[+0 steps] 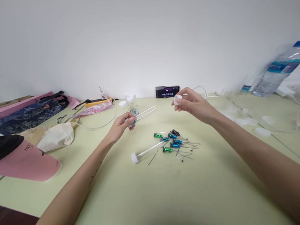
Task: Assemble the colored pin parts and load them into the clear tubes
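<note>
Arms outstretched, left hand (121, 125) fingers around a clear tube (142, 114), right hand (192, 105) fingers pinching a white cap (178, 99).

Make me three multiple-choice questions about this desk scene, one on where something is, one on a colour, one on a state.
1. Where does the capped clear plastic tube lie?
A. on the green table, left of the pile of blue and green pins
B. on the pink folder
C. in the right hand

2. What colour is the large clear water bottle's cap?
A. red
B. blue
C. white

3. What does the right hand hold?
A. nothing
B. a pin
C. a small white cap

Answers: 1 A, it rests beside the pins. 2 B, the cap is blue. 3 C, the fingertips pinch it, while the left hand holds an open clear tube.
</note>
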Tool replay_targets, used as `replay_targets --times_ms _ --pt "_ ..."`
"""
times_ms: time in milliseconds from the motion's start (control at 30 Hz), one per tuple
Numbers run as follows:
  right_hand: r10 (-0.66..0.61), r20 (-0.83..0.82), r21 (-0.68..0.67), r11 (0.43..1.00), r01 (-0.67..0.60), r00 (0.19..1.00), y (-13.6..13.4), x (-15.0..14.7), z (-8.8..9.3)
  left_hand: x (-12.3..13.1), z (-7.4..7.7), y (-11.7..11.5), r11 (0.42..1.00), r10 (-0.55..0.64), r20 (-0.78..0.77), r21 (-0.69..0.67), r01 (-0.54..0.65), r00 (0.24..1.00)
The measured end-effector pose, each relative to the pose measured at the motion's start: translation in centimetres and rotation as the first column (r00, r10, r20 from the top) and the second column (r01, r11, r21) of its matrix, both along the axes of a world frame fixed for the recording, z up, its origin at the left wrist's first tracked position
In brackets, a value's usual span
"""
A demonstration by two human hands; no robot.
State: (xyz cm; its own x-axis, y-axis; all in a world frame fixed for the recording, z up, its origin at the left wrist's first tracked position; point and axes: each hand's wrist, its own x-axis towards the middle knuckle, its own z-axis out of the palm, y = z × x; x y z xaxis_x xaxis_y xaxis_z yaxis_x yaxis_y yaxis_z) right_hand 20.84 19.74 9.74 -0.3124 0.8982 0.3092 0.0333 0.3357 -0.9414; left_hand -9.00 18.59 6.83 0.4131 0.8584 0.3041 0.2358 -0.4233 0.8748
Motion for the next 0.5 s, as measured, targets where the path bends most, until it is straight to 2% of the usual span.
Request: replay_targets --times_ms 67,133,200,300,400,467,500 --pt "0.032 -0.151 -0.134 0.99 -0.053 0.988 -0.3 0.1 0.3 -0.2 0.5 -0.3 1.0 0.018 0.04 0.009 -0.018 0.999" --pt "0.083 -0.224 -0.251 0.958 -0.14 0.971 -0.8 -0.4 0.1 -0.2 0.6 -0.6 0.999 0.033 0.056 0.015 -0.034 0.998" --pt "0.142 -0.193 -0.296 0.935 -0.196 0.971 -1.5 -1.4 -0.1 0.0 0.5 -0.8 0.999 0.037 0.041 0.002 -0.037 0.998" --pt "0.262 -0.012 -0.315 0.915 -0.253 0.965 -2.6 -2.7 -0.3 0.5 0.4 -1.2 0.999 0.025 -0.007 -0.032 -0.025 1.0" --pt "0.451 0.077 -0.425 0.821 -0.38 0.889 -3.4 -3.4 -0.6 1.1 0.4 -1.8 0.999 0.04 -0.064 -0.027 -0.042 0.997" --pt "0.529 0.028 -0.482 0.751 -0.452 0.848 -3.5 -3.5 -0.9 1.4 0.3 -2.0 0.997 0.081 -0.065 0.014 -0.08 0.995" --pt "0.531 -0.01 -0.49 0.736 -0.467 0.847 -3.4 -3.5 -1.2 1.5 0.3 -2.0 0.994 0.103 -0.042 0.029 -0.102 0.994"
